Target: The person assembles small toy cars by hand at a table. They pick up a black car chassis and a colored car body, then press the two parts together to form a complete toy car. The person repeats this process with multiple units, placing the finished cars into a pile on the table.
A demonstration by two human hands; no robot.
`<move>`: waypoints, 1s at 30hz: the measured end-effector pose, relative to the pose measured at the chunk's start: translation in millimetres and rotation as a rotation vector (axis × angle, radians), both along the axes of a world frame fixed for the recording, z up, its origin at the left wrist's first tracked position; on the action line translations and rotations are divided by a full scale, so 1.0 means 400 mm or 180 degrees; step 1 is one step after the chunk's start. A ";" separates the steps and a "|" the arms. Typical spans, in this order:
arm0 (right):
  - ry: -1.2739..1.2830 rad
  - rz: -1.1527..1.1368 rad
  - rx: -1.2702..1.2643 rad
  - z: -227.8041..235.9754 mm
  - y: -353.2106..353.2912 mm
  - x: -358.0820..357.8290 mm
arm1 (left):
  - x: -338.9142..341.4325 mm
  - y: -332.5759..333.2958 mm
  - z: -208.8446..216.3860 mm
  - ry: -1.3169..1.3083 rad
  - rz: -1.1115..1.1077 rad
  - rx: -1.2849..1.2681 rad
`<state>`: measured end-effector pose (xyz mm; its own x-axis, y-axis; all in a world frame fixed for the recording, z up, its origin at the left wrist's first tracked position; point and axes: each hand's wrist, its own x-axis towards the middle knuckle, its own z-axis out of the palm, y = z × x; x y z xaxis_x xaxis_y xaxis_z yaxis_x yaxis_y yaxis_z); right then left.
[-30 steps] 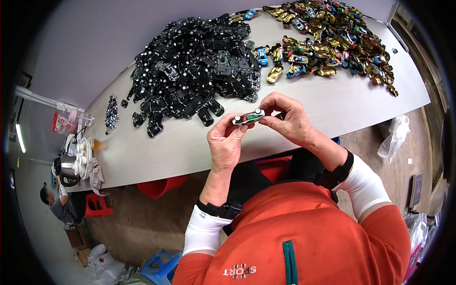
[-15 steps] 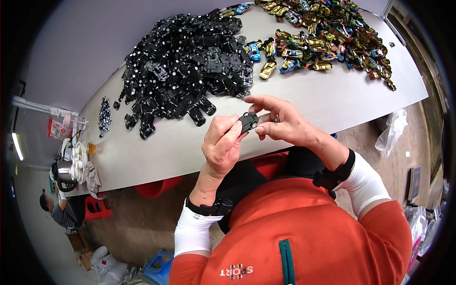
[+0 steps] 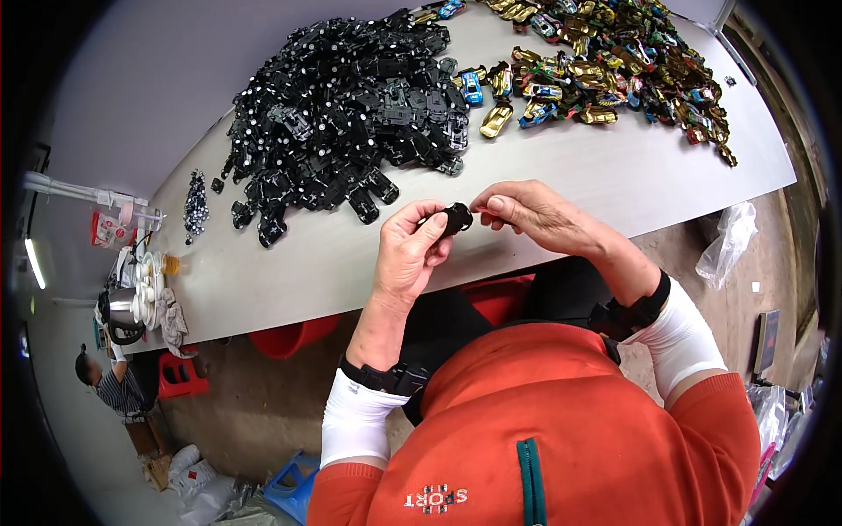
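Note:
In front of my body, above the table's near edge, my left hand [image 3: 409, 250] is closed on a black toy car chassis [image 3: 456, 219], gripped between thumb and fingers. Just right of it, my right hand [image 3: 548, 216] has its thumb and fingers drawn together in a pinch. Whatever lies between those fingertips, if anything, is too small to make out. Beyond my left hand spreads a big heap of black toy car chassis [image 3: 338, 114], some with small pale wheels. Shiny gold and coloured toy car bodies [image 3: 605, 79] are piled at the far right.
A little pile of wheel axles [image 3: 196, 209] lies on the left of the grey table [image 3: 289, 289]. Cups [image 3: 147, 294] and a metal pot [image 3: 121, 316] stand at its left end. Red stools [image 3: 181, 374] are below, and another person [image 3: 118, 386] is at far left.
My right hand has drawn away from the chassis, its fingers closing into a pinch. My left hand has turned the chassis, which shows a different side.

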<state>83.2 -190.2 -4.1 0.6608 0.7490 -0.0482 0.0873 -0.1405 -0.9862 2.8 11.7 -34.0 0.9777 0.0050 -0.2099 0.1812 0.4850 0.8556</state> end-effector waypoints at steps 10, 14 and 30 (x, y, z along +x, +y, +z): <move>0.0798 0.0001 0.0155 -0.005 -0.002 -0.005 | 0.010 -0.003 -0.010 0.0064 -0.0241 -0.0058; 0.0865 0.0004 0.0116 -0.006 -0.002 0.000 | 0.012 -0.008 -0.014 -0.0045 -0.0107 0.0163; -0.0643 -0.0540 -0.0610 -0.032 0.034 -0.020 | 0.013 -0.050 0.028 -0.0574 0.0383 0.2176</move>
<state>75.1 -176.8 -17.0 0.7860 0.6173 -0.0328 0.2381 -0.3512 -0.9055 7.9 -8.4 -22.8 0.9813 0.1876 0.0433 -0.0125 -0.1625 0.9866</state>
